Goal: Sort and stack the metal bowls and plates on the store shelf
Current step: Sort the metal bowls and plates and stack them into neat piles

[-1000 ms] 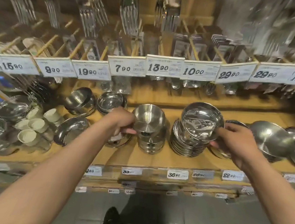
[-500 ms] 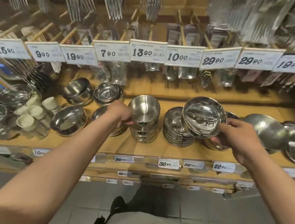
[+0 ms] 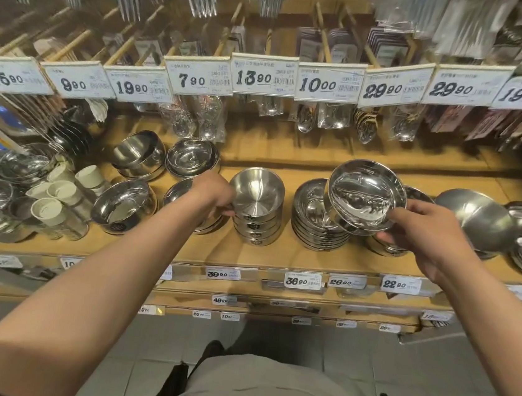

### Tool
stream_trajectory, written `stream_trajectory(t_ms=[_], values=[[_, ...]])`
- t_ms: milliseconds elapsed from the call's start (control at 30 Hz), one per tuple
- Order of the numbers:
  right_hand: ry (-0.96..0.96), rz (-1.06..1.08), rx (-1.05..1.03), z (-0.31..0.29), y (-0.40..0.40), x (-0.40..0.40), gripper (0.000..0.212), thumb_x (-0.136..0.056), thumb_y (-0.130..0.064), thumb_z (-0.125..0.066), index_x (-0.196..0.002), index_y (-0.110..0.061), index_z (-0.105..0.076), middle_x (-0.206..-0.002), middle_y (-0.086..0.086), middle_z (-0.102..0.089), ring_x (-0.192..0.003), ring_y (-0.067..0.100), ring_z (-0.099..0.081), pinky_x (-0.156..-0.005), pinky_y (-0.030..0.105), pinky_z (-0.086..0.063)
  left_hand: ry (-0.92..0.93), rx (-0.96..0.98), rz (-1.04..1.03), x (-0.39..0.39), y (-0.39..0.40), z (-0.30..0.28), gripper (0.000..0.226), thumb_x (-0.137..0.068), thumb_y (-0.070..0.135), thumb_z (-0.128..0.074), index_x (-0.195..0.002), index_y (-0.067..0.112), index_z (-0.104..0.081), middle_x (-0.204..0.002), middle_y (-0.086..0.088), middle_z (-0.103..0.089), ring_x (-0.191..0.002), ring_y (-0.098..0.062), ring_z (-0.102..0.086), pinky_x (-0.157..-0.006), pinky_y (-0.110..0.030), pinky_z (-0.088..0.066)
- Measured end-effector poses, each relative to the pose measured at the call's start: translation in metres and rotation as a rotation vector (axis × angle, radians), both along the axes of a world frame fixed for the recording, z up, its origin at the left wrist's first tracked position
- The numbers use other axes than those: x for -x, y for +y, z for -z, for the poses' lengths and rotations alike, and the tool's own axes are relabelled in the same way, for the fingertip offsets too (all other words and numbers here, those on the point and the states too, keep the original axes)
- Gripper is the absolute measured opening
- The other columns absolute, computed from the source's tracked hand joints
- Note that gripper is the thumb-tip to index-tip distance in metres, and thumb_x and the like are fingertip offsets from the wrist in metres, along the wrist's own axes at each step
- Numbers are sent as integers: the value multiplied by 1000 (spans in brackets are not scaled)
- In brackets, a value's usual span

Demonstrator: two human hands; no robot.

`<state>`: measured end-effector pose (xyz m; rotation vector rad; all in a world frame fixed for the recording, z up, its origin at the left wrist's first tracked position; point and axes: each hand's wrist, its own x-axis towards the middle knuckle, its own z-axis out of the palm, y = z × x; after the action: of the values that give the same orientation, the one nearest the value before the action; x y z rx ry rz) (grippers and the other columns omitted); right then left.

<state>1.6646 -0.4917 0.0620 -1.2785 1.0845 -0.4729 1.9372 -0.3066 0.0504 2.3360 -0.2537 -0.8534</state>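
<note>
The left hand (image 3: 213, 192) grips the near-left rim of the top bowl (image 3: 255, 192) on a stack of brushed steel bowls (image 3: 256, 226) — its fingers are hidden behind the hand and rim, so how they curl cannot be told. The right hand (image 3: 425, 232) pinches a shiny, shallow plate (image 3: 365, 196) at its right edge, thumb on top, tilted above the plate stack (image 3: 318, 224) on the wooden shelf (image 3: 279, 255). Another stack sits partly hidden behind the plate. Far left, white cups (image 3: 55, 194) and blurred metalware. Price tags (image 3: 264, 74) hang above — small print unreadable.
</note>
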Motion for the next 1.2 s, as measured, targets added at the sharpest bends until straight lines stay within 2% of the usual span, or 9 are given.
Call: stream_trajectory(t_ms=[167,300,400,533,633,767,900,1033,1200], values=[[15,24,1,-3,2,4,9,-89,5,-63,-87,-1,-69,-88,16,-71,-72,27,-69,-60,27,-62,-1,6,11,-3,-4,6,14,-91,-8,-57,-100,-14,-65,-91,-31,-74,-91,-37,-75,-94,-48,-58],[24,30,6,-5,4,8,10,-90,6,-62,-86,-1,-68,-87,16,-70,-73,27,-68,-59,27,-62,20,17,-9,-6,-5,9,14,-93,-8,-56,-103,-15,-63,-85,-30,-73,-86,-37,-76,-93,-48,-58],[23,33,7,-6,4,10,10,-90,6,-62,-86,-2,-68,-88,16,-70,-72,25,-69,-58,26,-62,23,10,-14,-8,-5,11,15,-94,-6,-55,-105,-14,-62,-81,-28,-71,-79,-36,-75,-72,-41,-60],[18,38,0,-6,5,11,11,-90,6,-62,-88,-3,-69,-89,15,-70,-71,24,-68,-62,28,-61,50,13,-14,-10,-3,13,18,-93,-8,-59,-108,-15,-62,-96,-32,-71,-75,-35,-74,-68,-40,-64],[18,35,-1,-7,7,10,12,-91,6,-60,-87,-3,-68,-90,16,-70,-76,26,-68,-64,29,-60,59,20,-8,-11,-2,15,20,-91,-9,-62,-110,-14,-62,-102,-31,-69,-66,-30,-72,-41,-27,-57],[18,32,-14,-7,9,9,12,-92,5,-60,-88,-2,-69,-93,18,-71,-82,29,-69,-64,29,-60,72,24,-18,-11,-3,16,19,-91,-8,-63,-109,-15,-64,-100,-30,-71,-72,-32,-74,-50,-30,-61],[23,34,-19,-6,8,9,10,-92,5,-61,-89,0,-69,-93,18,-71,-76,26,-70,-61,27,-62,95,45,-26,-10,-2,14,21,-93,-6,-60,-112,-15,-61,-103,-31,-70,-65,-28,-70,-43,-27,-58],[24,43,-29,-6,8,6,13,-91,5,-61,-82,-2,-67,-88,18,-70,-67,25,-68,-57,25,-61,103,84,-39,-7,-2,14,25,-92,-10,-59,-116,-17,-59,-110,-31,-67,-63,-26,-67,-40,-24,-56],[23,41,-30,-7,7,6,10,-91,5,-61,-86,-1,-68,-88,18,-71,-67,25,-68,-57,25,-61,131,90,-46,-9,-1,16,29,-93,-8,-59,-121,-17,-56,-112,-32,-67,-62,-26,-68,-43,-24,-57]])
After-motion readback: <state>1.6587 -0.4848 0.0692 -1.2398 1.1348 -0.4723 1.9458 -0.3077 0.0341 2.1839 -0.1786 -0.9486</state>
